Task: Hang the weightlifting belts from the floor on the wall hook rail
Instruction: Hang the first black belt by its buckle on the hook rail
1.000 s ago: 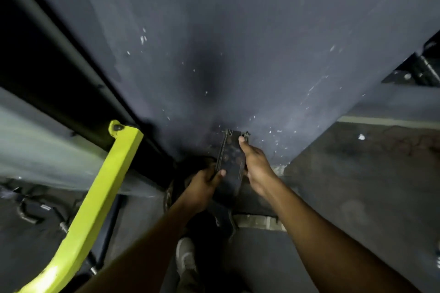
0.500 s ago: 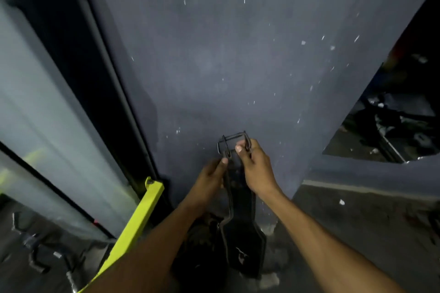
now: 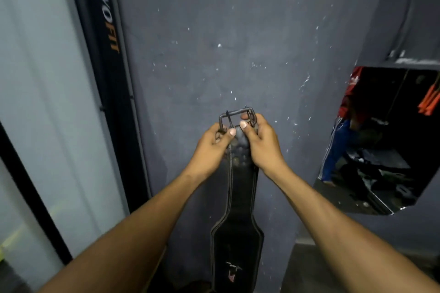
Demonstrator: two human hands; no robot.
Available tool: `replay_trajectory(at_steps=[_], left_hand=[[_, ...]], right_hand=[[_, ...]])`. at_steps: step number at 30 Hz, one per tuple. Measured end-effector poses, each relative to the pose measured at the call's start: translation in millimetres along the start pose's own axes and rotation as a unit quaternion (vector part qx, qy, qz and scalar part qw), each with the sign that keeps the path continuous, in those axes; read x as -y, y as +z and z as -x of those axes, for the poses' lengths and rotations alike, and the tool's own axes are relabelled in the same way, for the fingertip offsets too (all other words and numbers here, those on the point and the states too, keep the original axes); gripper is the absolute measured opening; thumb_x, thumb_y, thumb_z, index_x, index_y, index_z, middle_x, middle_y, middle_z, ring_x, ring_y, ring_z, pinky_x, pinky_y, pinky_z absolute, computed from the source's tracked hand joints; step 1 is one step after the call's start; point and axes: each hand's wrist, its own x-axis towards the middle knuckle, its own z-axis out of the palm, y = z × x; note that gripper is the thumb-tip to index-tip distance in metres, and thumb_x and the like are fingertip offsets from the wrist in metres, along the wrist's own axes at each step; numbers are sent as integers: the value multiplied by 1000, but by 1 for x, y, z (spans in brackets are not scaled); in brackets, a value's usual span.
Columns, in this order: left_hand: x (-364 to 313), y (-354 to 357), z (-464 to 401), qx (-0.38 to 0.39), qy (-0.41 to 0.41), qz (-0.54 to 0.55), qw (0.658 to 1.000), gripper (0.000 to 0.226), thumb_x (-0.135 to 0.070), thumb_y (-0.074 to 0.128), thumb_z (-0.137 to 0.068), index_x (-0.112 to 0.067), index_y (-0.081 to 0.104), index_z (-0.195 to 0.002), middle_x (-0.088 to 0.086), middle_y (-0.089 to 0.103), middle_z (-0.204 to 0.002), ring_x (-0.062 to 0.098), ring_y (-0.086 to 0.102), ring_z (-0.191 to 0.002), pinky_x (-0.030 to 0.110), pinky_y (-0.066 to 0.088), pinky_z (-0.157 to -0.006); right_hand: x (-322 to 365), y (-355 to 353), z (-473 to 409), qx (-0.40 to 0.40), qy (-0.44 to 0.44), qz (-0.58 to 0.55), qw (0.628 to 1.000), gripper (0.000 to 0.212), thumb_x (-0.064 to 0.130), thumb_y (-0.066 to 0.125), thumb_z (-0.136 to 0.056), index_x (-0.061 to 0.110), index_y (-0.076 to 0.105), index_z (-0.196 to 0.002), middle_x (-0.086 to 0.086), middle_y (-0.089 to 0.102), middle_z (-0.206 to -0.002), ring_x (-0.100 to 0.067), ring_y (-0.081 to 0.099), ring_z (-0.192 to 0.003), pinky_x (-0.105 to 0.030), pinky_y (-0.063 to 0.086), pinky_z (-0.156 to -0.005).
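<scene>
Hands, left hand (image 3: 212,144) and right hand (image 3: 263,141), pinch the belt (image 3: 238,209) by its buckle (image 3: 237,118); keeping that frame open and level should help hooking.

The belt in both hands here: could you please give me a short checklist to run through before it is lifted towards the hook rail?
1. Belt off the floor: cannot tell, its lower end runs out of frame.
2. Two-handed grip: ok, left hand and right hand pinch the strap just under the buckle.
3. Buckle frame open for a hook: ok, the metal loop stands clear above the fingertips.
4. Hook rail located: not ok, only bare grey wall shows above the buckle.
5. Belt hanging straight: ok, it drops untwisted, wide part lowest.
</scene>
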Motion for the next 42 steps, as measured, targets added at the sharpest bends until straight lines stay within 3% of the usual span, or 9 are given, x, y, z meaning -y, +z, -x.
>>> replay_trajectory(at_steps=[4,6,10,16,20,23,26,36,42], left_hand=[[-22,-5,7,48,3,-53,997,31,-37,51,-104,-14,58,-84,-10,63,-70,7,58,-67,24,46,-65],[-37,-8,1,32,23,-53,998,42,-40,49,-104,-4,57,-83,10,56,-75,21,52,-72,37,46,-71],[-68,-17,-12,17,59,-55,997,61,-41,50,-104,17,59,-91,15,61,-87,27,55,-81,64,51,-85],[-76,-27,-14,23,52,29,998,32,-27,53,-105,-11,74,-87,4,78,-81,12,73,-71,23,59,-64],[-60,-38,-9,72,20,43,996,23,-17,64,-99,-1,71,-113,12,78,-104,19,75,-90,30,62,-78],[-30,-46,3,108,-16,33,994,20,-12,73,-91,-8,73,-110,10,79,-107,23,76,-96,29,61,-77],[-20,-52,6,139,-14,31,990,25,-6,79,-85,-12,73,-109,3,80,-107,18,76,-99,23,60,-79],[105,-43,75,164,-215,-48,962,75,-45,96,-58,-15,65,-119,1,77,-114,14,74,-106,30,57,-97],[71,-26,54,156,-156,-17,975,63,-35,94,-62,-16,70,-118,1,78,-115,17,73,-109,34,55,-102]], right_hand=[[62,-3,-35,-36,-40,-37,998,13,32,62,-100,20,67,-102,-2,76,-91,-25,73,-91,-43,58,-87],[84,-3,-51,-32,-35,-65,997,20,34,62,-101,16,69,-104,-11,77,-98,-34,73,-97,-52,58,-92],[98,4,-53,5,9,-183,983,21,24,65,-101,10,70,-116,-11,78,-111,-23,74,-100,-49,57,-100],[114,17,-48,-47,-13,-169,984,19,19,67,-99,10,68,-116,-12,78,-110,-30,75,-104,-54,58,-98],[142,14,-65,-27,-25,-211,977,19,13,63,-101,4,63,-118,-19,75,-105,-38,75,-94,-60,60,-89],[170,8,-82,1,-39,-238,970,26,10,60,-103,-3,56,-125,-19,72,-95,-37,74,-83,-56,62,-75],[189,8,-92,18,-50,-226,973,31,9,59,-104,-7,53,-129,-21,70,-100,-42,70,-90,-66,59,-83],[212,-19,-115,2,-104,-240,965,10,4,62,-101,6,59,-111,-25,68,-107,-40,66,-98,-76,49,-95],[192,-40,-119,5,-102,-233,967,13,7,63,-101,6,60,-113,-15,74,-95,-35,71,-86,-66,60,-83]])
